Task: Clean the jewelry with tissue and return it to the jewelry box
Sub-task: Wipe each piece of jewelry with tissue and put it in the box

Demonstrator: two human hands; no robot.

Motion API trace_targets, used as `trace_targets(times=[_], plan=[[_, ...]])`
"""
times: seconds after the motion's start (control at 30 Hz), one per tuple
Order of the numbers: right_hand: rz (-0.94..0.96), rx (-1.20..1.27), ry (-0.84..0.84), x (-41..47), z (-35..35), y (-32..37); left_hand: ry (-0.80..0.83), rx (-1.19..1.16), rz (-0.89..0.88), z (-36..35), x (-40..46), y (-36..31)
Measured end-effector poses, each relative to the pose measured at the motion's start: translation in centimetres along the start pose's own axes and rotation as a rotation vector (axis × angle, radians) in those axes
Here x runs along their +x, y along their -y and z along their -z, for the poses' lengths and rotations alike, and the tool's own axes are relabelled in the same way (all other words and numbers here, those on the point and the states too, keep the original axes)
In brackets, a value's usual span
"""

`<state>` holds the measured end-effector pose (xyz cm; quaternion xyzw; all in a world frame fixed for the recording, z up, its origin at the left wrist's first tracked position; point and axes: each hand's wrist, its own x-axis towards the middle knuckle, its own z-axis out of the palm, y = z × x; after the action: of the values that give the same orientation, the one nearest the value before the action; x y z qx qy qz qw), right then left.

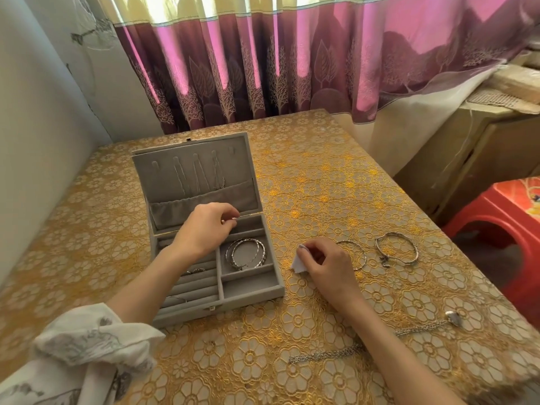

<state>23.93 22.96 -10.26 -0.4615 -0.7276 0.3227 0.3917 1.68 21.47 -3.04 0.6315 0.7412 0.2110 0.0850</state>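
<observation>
We judge the small, light, slippery piece (233, 220) needs the left hand (204, 229)'s fingertip pinch; right hand (324, 264) pinches soft tissue (297, 263).

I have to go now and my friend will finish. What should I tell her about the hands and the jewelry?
Left hand pinches a small silver piece over the open jewelry box. Right hand holds the tissue on the table.
Done: two bangles lie in the box; chains hang in its lid.
Left: a thin bangle and a thicker bracelet beside the right hand, and a chain necklace nearer you, all on the tablecloth. Wipe them, then put them in.
</observation>
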Motion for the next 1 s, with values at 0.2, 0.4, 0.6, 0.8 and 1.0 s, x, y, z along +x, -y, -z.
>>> trace_targets(times=[0.2, 0.4, 0.6, 0.8, 1.0], plan=[[-0.207, 0.373, -0.019, -0.3, 1.4, 1.6, -0.119, -0.171, -0.168, -1.7, -3.8, -4.6], [-0.337, 0.64, -0.177, -2.0, 5.6, 1.6, -0.019, -0.175, -0.371, -5.4, -7.2, -9.2], [-0.387, 0.537, -0.214, -3.5, 8.5, -1.2, 0.181, 0.12, -0.424, -8.5, -5.9, -12.4], [-0.39, 0.435, -0.2, -4.5, 9.6, -2.8, 0.134, 0.176, -0.412, -10.6, -5.0, -12.9], [-0.372, 0.472, -0.168, -5.3, 10.4, -2.3, 0.085, 0.146, -0.528, -10.3, -5.5, -12.4]])
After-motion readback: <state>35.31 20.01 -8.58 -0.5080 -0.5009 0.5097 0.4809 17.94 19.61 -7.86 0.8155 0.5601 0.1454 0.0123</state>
